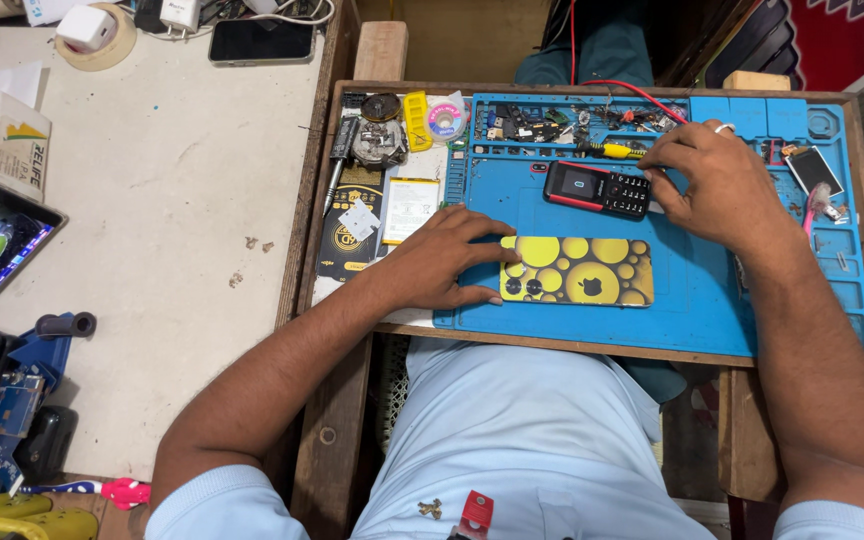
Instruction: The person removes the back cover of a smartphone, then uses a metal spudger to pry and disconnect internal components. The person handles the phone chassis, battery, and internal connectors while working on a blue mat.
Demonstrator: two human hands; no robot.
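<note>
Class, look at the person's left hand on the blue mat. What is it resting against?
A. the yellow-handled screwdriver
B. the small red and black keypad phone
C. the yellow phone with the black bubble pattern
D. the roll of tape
C: the left hand lies with its fingers on the end of the yellow phone, while the right hand is at the keypad phone.

the work mat (692, 300) was bright blue, set in a brown wooden tray (602, 348). the phone (577, 271) at the left hand (442, 262) wore a yellow back patterned with black-edged circles of mixed sizes. the small keypad phone (597, 189) by the right hand (717, 180) was red with a black face and keys. a yellow-handled screwdriver (617, 151) lay on the mat. the person's shirt (512, 440) was pale blue. the table (152, 220) beside was off-white.
</note>
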